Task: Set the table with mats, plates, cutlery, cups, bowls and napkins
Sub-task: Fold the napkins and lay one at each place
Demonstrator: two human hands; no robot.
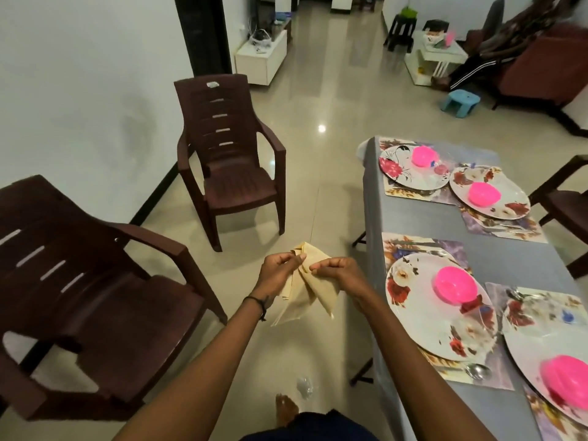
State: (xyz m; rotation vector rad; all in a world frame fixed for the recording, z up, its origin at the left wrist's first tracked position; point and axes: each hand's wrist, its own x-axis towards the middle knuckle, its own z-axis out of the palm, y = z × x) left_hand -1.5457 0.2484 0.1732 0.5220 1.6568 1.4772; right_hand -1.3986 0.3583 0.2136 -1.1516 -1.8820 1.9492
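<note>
A person stands at the left side of a table (413,218) and holds a beige napkin (318,294) in the air over the floor (318,186), just left of the table's edge. The left hand (280,272) pinches the napkin's upper fold between thumb and curled fingers, and the right hand (337,273) pinches the fold just beside it in the same way, the 2 hands close together. The loose cloth hangs below them in 2 pointed flaps. A dark band (256,302) circles the left wrist. On the grey tablecloth lie 4 mats (394,246), 2 near and 2 far, each with a floral plate (413,313) on it and a pink bowl (455,283) on the plate. A spoon (477,372) lies on the near left mat, at the near side of its plate, and more cutlery (509,229) lies on the far right mat; whether cups stand by the plates is too blurred to tell. 2 brown chairs stand on the floor to the left, 1 near (95,297) and 1 far (232,167), and a 3rd chair (566,205) stands at the table's right side.
</note>
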